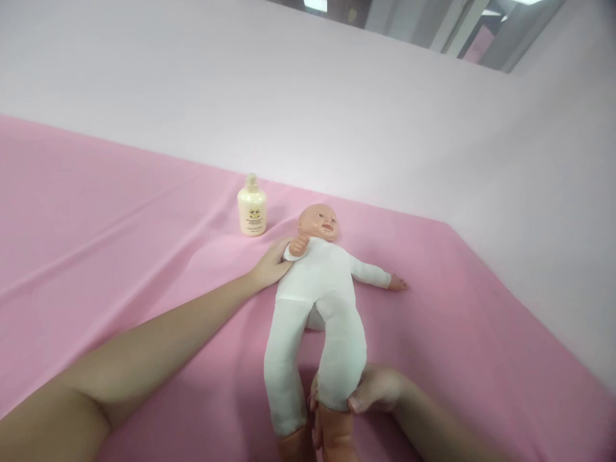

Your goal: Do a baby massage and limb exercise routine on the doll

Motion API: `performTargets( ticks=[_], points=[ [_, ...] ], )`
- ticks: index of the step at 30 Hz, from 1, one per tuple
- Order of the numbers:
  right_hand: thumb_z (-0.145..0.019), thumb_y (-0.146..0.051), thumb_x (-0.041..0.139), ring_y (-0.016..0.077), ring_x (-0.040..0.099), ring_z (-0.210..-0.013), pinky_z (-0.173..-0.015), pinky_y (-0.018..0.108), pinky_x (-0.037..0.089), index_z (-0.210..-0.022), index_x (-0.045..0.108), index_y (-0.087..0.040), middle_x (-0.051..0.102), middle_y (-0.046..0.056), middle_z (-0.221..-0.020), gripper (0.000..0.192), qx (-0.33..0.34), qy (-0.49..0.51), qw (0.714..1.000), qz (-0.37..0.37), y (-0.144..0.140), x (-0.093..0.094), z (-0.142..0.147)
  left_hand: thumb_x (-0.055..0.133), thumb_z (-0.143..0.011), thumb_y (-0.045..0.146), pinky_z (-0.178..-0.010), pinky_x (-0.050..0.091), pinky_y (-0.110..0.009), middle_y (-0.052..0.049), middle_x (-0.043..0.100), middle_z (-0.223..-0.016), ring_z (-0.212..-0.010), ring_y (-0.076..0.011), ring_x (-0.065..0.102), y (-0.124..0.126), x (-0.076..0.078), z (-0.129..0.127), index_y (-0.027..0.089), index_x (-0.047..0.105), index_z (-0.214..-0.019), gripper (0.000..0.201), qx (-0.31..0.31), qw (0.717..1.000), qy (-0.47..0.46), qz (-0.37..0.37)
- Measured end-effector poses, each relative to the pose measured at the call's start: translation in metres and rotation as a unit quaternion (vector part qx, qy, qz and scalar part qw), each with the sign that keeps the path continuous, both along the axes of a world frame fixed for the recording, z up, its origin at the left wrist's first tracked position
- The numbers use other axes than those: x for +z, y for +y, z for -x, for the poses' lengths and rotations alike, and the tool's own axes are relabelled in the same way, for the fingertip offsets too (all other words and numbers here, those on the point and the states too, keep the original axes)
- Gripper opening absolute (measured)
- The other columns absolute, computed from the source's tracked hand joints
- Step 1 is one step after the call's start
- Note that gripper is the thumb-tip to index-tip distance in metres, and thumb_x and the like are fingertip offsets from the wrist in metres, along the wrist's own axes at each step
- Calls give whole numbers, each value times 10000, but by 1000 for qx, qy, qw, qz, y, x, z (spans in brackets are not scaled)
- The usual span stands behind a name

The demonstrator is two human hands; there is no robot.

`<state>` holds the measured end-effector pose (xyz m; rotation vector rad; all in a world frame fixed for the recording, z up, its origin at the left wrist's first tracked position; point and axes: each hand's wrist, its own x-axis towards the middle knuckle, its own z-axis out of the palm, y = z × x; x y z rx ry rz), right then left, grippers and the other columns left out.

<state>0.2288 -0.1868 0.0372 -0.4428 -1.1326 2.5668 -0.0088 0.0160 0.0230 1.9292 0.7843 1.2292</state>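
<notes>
A baby doll (315, 273) in a white bodysuit lies on its back on a pink cloth, head away from me and feet toward me. My left hand (273, 264) is closed at the doll's arm on the left side, beside its chest; its fingertips are partly hidden behind the doll's small raised hand. Lower down, my right hand (378, 388) wraps around the doll's leg on the right, just above the ankle, with fingers showing on the inner side. The doll's other arm stretches out to the right. Its feet run off the bottom of the view.
A cream pump bottle (252, 208) with a dark printed label stands upright beyond my left hand, left of the doll's head. The pink cloth (120, 212) has folds on the left. A white wall (240, 96) rises behind, with a window (409, 25) at the top.
</notes>
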Motion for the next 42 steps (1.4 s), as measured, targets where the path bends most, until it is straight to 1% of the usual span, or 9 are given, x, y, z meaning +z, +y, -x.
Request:
performTargets(
  ticks=[8, 14, 17, 22, 26, 30, 34, 38, 42],
  points=[
    [-652, -625, 885, 397, 730, -1123, -1054, 515, 499, -1058, 737, -75, 789, 215, -1037, 699, -2, -44, 999, -13, 1, 2, 0, 649, -955, 302, -976, 562, -416, -91, 737, -1205, -1095, -279, 694, 0, 0, 0, 187, 678, -1223, 293, -1, 1000, -2, 1],
    [-679, -492, 917, 337, 698, -1214, -1103, 430, 465, -1160, 760, -116, 786, 175, -1162, 630, -8, -60, 998, -1, 2, 2, -7, 636, -969, 343, -941, 563, -398, -88, 740, -1167, -1067, -273, 690, -1, 2, -1, 181, 686, -1192, 281, -8, 1000, 0, 10],
    [-680, -479, 923, 342, 690, -1232, -1107, 428, 459, -1177, 766, -103, 777, 190, -1199, 643, -11, -58, 998, 0, 2, 1, -8, 650, -955, 340, -971, 551, -413, -94, 734, -1186, -1093, -281, 683, 0, 1, 0, 183, 681, -1201, 293, -4, 1000, 1, 8],
    [-674, -508, 921, 342, 720, -1170, -1076, 421, 479, -1154, 773, -101, 785, 194, -1165, 647, -13, -48, 999, 3, 1, -2, -7, 648, -952, 301, -993, 536, -419, -92, 725, -1221, -1124, -284, 678, 1, -2, 0, 193, 666, -1226, 296, -7, 1000, -6, -2],
    [-686, -478, 928, 332, 704, -1195, -1068, 397, 480, -1159, 765, -94, 777, 189, -1177, 631, -23, -48, 998, -12, 2, -3, -6, 644, -956, 294, -959, 549, -401, -88, 734, -1191, -1085, -275, 686, 1, -2, 0, 186, 674, -1197, 266, -11, 1000, -8, -5],
    [-716, -546, 907, 342, 702, -1197, -1065, 408, 487, -1174, 747, -83, 773, 194, -1153, 670, -1, -33, 999, -23, 2, -6, -7, 643, -960, 299, -926, 554, -386, -82, 737, -1141, -1043, -262, 691, 0, 1, 0, 178, 678, -1151, 229, -12, 1000, -4, 3],
    [-711, -513, 923, 331, 687, -1215, -1076, 390, 477, -1192, 744, -90, 764, 185, -1174, 666, -17, -53, 998, -38, 2, -8, -9, 647, -960, 319, -926, 555, -391, -89, 735, -1146, -1046, -263, 688, -1, 3, -1, 173, 678, -1163, 251, -17, 1000, -7, 3],
    [-731, -545, 905, 347, 693, -1203, -1078, 424, 481, -1192, 748, -86, 772, 185, -1117, 670, -9, -37, 998, -44, 2, -9, -9, 648, -960, 337, -896, 563, -385, -87, 742, -1114, -1008, -258, 689, -1, 3, -1, 172, 685, -1124, 236, -18, 1000, -8, 5],
    [-713, -505, 925, 356, 686, -1222, -1093, 439, 473, -1212, 748, -83, 758, 197, -1176, 677, -17, -43, 998, -40, 2, -12, -10, 659, -952, 334, -931, 568, -406, -92, 740, -1172, -1055, -275, 694, 0, -1, 0, 182, 677, -1200, 291, -8, 1000, -4, 12]
  ],
)
